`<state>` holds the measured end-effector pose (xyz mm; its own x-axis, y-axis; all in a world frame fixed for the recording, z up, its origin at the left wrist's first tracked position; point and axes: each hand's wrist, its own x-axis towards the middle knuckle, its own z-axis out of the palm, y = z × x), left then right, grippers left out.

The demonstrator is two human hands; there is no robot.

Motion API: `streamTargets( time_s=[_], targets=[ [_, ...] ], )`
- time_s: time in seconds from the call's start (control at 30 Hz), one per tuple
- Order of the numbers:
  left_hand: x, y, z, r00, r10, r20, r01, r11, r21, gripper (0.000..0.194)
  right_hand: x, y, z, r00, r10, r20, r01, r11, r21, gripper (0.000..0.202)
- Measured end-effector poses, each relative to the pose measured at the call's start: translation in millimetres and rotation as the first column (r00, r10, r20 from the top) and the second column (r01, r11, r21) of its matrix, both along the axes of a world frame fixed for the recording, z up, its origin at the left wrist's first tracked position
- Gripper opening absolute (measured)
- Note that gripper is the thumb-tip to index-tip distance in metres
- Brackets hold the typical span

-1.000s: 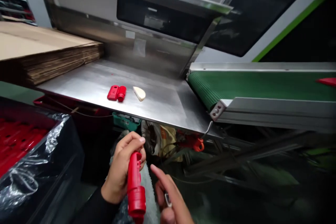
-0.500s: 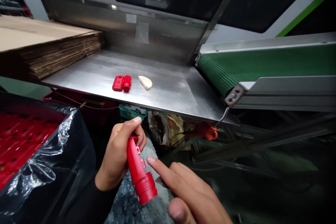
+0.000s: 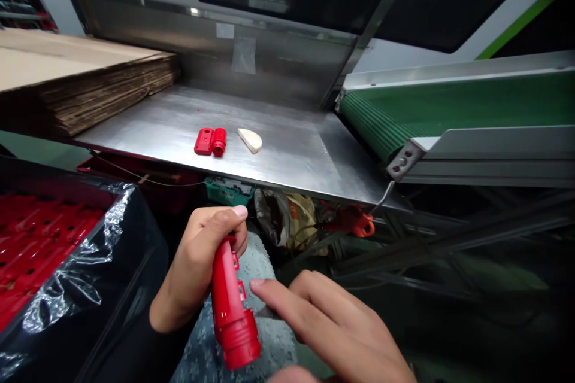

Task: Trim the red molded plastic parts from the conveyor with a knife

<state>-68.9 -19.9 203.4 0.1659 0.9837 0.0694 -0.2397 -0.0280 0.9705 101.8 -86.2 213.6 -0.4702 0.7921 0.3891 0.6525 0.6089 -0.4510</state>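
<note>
My left hand [image 3: 195, 263] is closed round the upper end of a red plastic part [image 3: 229, 299], whose ribbed round end points down. Close to its right side is my right hand [image 3: 332, 323], index finger stretched along a small blade [image 3: 268, 312]; the handle is hidden in the palm. The blade tip is near the part's ribbed end; whether they touch is unclear. On the metal table [image 3: 296, 161] lie another red part [image 3: 211, 141] and a cream half-round piece [image 3: 250, 140].
Stacked cardboard [image 3: 112, 84] covers the table's left side. A green conveyor [image 3: 449, 105] stands at right. At lower left, a plastic-lined bin [image 3: 130, 251] holds many red parts. Under the table edge are a green tray [image 3: 229, 192] and an orange-handled tool [image 3: 359, 222].
My left hand and the red part have shifted slightly left and down, and the part is more upright in view. The blade shows more beside my right index finger.
</note>
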Motion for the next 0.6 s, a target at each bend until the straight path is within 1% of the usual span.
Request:
streamTargets(
  time_s=[0.07, 0.1, 0.17, 0.2, 0.27, 0.3, 0.33, 0.37, 0.4, 0.43, 0.47, 0.53, 0.6],
  targets=[
    [0, 2, 0.6, 0.999, -0.021, -0.035, 0.021, 1.0, 0.012, 0.045, -3, 1, 0.8, 1.0, -0.001, -0.018, 0.002, 1.0, 0.031, 0.044],
    [0, 2, 0.2, 0.998, -0.025, -0.051, 0.026, 1.0, 0.014, 0.045, -4, 2, 1.3, 0.999, 0.01, -0.033, -0.009, 1.0, 0.024, 0.041],
    [3, 3, -2.8, 0.998, -0.005, -0.064, 0.004, 1.0, -0.001, 0.048, -5, 4, 1.0, 0.995, 0.043, -0.095, -0.045, 0.999, -0.023, 0.033],
    [5, 2, -5.3, 0.998, 0.032, -0.058, -0.033, 0.999, -0.024, 0.048, -6, 5, -0.3, 0.991, 0.052, -0.122, -0.061, 0.996, -0.065, 0.029],
    [9, -4, -11.6, 0.991, 0.13, -0.016, -0.131, 0.983, -0.127, 0.045, -7, 8, -6.4, 0.98, 0.047, -0.194, -0.073, 0.989, -0.127, 0.025],
    [11, -10, -14.6, 0.984, 0.175, 0.029, -0.165, 0.963, -0.215, 0.042, -8, 9, -11.1, 0.969, 0.031, -0.245, -0.062, 0.991, -0.122, 0.025],
    [14, -16, -17.3, 0.974, 0.208, 0.095, -0.168, 0.933, -0.318, 0.039, -9, 10, -16.6, 0.956, 0.017, -0.293, -0.051, 0.993, -0.109, 0.025],
    [16, -23, -19.0, 0.958, 0.225, 0.179, -0.132, 0.896, -0.423, 0.037, -10, 10, -22.3, 0.941, 0.009, -0.338, -0.046, 0.994, -0.102, 0.026],
    [17, -29, -19.8, 0.934, 0.234, 0.271, -0.067, 0.859, -0.508, 0.037, -12, 10, -27.7, 0.921, 0.012, -0.39, -0.051, 0.995, -0.09, 0.027],
    [19, -35, -19.5, 0.903, 0.244, 0.353, -0.004, 0.827, -0.562, 0.037, -13, 9, -32.3, 0.904, 0.025, -0.427, -0.069, 0.994, -0.088, 0.029],
    [20, -40, -18.1, 0.875, 0.254, 0.413, 0.039, 0.812, -0.582, 0.035, -13, 8, -35.8, 0.896, 0.038, -0.442, -0.086, 0.992, -0.088, 0.031],
    [21, -45, -13.4, 0.849, 0.256, 0.463, 0.062, 0.821, -0.567, 0.032, -12, 6, -38.4, 0.918, 0.055, -0.393, -0.089, 0.993, -0.071, 0.038],
    [21, -45, -8.4, 0.857, 0.244, 0.453, 0.046, 0.841, -0.54, 0.029, -7, 3, -35.6, 0.973, 0.019, -0.228, -0.024, 1.0, -0.016, 0.05]
  ],
)
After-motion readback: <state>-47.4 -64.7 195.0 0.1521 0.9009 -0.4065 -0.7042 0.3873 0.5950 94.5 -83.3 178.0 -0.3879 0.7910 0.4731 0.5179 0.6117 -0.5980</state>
